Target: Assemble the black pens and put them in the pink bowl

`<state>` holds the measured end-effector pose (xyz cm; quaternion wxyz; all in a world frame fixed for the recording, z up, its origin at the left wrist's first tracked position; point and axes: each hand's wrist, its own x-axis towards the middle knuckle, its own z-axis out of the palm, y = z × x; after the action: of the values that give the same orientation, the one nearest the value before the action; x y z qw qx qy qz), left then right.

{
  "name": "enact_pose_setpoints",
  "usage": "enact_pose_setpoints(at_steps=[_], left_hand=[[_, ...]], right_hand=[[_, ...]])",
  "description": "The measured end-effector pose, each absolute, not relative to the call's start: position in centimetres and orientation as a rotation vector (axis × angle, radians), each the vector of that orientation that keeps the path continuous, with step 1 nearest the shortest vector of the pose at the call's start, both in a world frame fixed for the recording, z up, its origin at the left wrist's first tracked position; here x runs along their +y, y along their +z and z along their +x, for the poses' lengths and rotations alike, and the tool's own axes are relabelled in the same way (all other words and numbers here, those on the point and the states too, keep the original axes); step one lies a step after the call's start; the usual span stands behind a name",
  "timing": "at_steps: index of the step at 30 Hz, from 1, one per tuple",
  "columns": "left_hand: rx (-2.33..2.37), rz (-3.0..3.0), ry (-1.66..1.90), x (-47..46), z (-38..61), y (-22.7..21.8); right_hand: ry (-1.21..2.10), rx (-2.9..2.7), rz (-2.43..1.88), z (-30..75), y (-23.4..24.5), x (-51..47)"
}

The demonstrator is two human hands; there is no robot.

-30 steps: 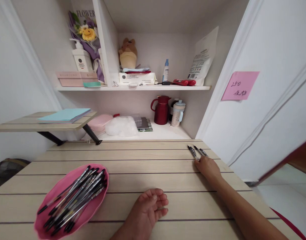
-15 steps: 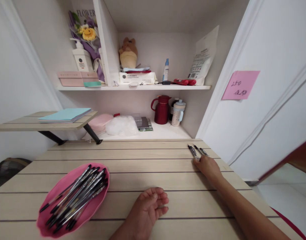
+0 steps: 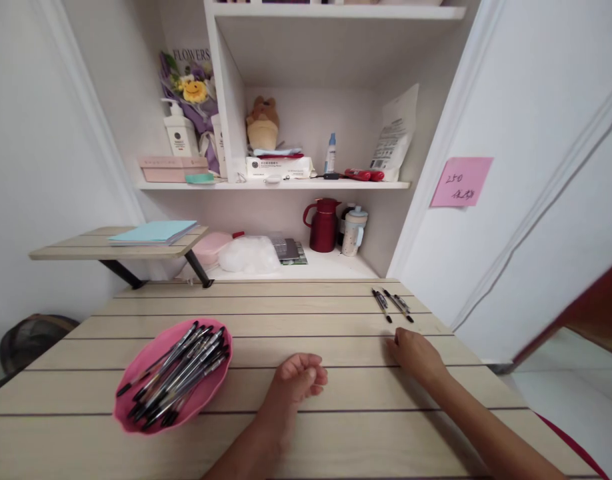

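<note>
A pink oval dish (image 3: 136, 417) holding several black pens (image 3: 179, 373) sits on the wooden slatted table (image 3: 306, 313) at the left. Three black pens (image 3: 392, 304) lie side by side near the table's far right corner. My right hand (image 3: 416, 353) rests on the table just below those pens, apart from them, fingers curled with nothing visible in them. My left hand (image 3: 297, 377) lies at the table's middle, fingers loosely curled into a fist, holding nothing.
Behind the table, white shelves (image 3: 286, 185) carry a red jug (image 3: 323, 225), a cup, bottles, a plush toy and packets. A small raised wooden board with a blue book (image 3: 153, 232) stands at the left. A pink note (image 3: 461, 181) hangs on the right wall.
My right hand has let go of the pens at the far right and drawn back toward me. The left hand's fingers have curled in further. The camera tilted up a little.
</note>
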<state>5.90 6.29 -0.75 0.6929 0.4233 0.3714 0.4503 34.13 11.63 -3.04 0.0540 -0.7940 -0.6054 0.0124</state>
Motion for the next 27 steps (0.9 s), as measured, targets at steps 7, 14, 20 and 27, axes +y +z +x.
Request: enact_pose_setpoints(at_steps=[7,14,20,27], left_hand=[[1.8,2.139,0.851,7.6,-4.7,5.2],[2.437,2.11,0.128,7.4,-10.9,4.9],[2.325,1.928,0.263,8.0,-12.0,4.2],[2.264,1.811,0.494,7.9,-12.9,5.5]], right_hand=[[0.11,-1.994,-2.274,32.2,-3.9,6.8],[0.207,-2.088,-2.113,28.4,-4.0,3.2],[0.196,-2.159,-2.029,24.2,-2.5,2.5],[0.34,-2.144,-1.866,20.2,-1.5,3.7]])
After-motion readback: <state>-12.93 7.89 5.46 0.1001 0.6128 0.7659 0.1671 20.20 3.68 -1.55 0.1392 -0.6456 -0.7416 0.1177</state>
